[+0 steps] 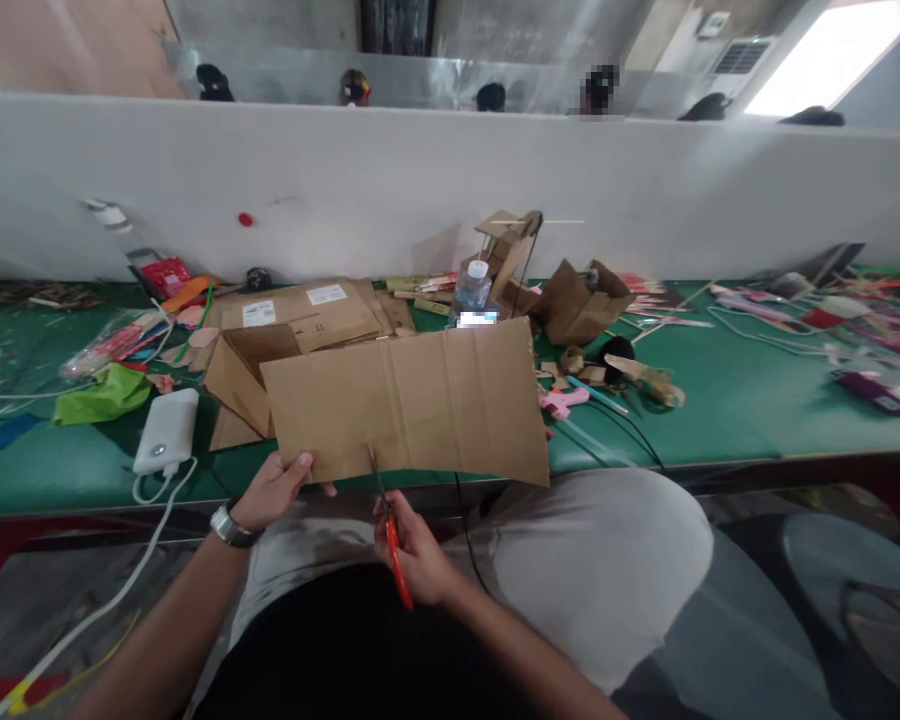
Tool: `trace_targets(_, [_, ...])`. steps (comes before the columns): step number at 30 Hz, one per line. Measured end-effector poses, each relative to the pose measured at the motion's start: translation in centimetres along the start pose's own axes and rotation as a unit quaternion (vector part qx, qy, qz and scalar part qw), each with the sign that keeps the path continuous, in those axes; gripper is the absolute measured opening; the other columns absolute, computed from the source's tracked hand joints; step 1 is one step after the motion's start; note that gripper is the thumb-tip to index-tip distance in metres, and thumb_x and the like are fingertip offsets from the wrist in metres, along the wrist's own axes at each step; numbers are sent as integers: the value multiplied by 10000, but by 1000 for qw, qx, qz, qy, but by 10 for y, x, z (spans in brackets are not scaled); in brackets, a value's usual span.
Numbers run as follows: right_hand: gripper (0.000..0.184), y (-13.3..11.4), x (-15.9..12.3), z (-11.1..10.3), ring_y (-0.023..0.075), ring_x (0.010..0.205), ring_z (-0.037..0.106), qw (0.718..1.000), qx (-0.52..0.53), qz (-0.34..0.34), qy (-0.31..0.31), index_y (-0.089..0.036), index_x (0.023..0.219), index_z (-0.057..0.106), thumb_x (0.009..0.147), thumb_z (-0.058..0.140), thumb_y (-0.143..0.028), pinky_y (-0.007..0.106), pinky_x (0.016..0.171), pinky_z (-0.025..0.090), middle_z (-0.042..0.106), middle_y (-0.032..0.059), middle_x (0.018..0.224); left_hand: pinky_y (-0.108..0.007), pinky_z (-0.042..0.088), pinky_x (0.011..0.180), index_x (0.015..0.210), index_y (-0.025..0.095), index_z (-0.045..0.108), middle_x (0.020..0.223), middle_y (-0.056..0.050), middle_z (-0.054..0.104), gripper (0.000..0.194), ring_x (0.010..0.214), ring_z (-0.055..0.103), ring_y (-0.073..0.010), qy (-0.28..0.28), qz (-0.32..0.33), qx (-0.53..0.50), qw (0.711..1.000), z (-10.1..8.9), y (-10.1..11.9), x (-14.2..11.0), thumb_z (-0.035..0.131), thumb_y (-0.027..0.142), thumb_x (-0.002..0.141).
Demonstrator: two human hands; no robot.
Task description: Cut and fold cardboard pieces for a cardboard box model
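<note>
A wide brown piece of cardboard (427,400) with creases running across it is held up in front of me, over the table's front edge. My left hand (283,485) grips its lower left corner, thumb on the near face and the other fingers mostly hidden behind. In my right hand (416,550) is a pair of scissors (396,560) with red-orange handles. The scissors point upward, one blade showing over the near face of the cardboard at its lower edge, left of the middle. Whether the other blade lies behind the cardboard is hidden.
On the green table (720,400) lie flattened boxes (322,310), an open box (244,375), a white power bank (166,430) with a cable and a pink glue gun (564,402). A water bottle (472,288) stands behind the cardboard. A white partition (390,190) rises behind; heads show beyond it.
</note>
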State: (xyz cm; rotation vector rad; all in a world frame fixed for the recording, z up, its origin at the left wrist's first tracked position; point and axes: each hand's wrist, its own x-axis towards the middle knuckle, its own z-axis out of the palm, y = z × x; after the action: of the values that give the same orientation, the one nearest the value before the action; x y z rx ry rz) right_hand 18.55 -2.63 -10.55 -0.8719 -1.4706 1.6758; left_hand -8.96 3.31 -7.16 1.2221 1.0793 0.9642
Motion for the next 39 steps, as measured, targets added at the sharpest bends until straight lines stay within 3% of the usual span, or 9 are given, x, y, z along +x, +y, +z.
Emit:
trace_targets(6, [347, 5, -1, 1, 118, 659, 366, 1000, 4, -5, 7, -269, 1136, 495, 851, 672, -182, 259, 638, 345, 437, -78, 784, -289, 539, 638, 820, 108, 771, 646, -122, 747, 670, 641, 717, -223, 4, 31, 83, 996, 7, 13, -2, 560, 720, 989])
trace_targets(20, [322, 2, -1, 1, 113, 663, 327, 1000, 3, -1, -7, -262, 1077, 457, 857, 673, -170, 252, 616, 316, 403, -85, 785, -340, 623, 739, 914, 108, 793, 762, -160, 810, 629, 701, 784, -257, 4, 37, 21, 999, 7, 6, -4, 617, 709, 964])
trace_targets(24, [315, 1, -2, 0, 118, 664, 334, 1000, -8, -6, -3, -265, 1070, 461, 848, 658, -162, 252, 610, 312, 408, -80, 780, -345, 634, 689, 978, 107, 799, 752, -148, 810, 602, 650, 781, -259, 18, 6, -17, 1000, 10, 8, -10, 679, 694, 931])
trace_targets(29, [297, -3, -3, 1, 125, 688, 355, 1000, -7, -16, 6, -259, 1051, 470, 835, 650, -163, 257, 628, 323, 422, -72, 787, -378, 662, 691, 1090, 108, 787, 887, -155, 830, 592, 702, 809, -288, 36, -35, -86, 995, 19, 10, -24, 759, 664, 887])
trace_targets(34, [288, -5, -3, 0, 124, 679, 353, 1000, 0, -27, 7, -253, 1062, 478, 829, 624, -169, 261, 615, 310, 415, -73, 782, -381, 675, 660, 1060, 126, 778, 847, -130, 818, 572, 687, 809, -288, 59, -69, -128, 988, 29, 17, -32, 855, 633, 807])
trace_targets(39, [303, -7, -4, -2, 124, 690, 363, 999, -22, -24, 1, -251, 1071, 491, 821, 640, -166, 263, 633, 330, 428, -72, 791, -382, 683, 660, 930, 118, 794, 775, -118, 806, 570, 642, 795, -277, 86, -65, -104, 989, 29, 23, -36, 858, 665, 781])
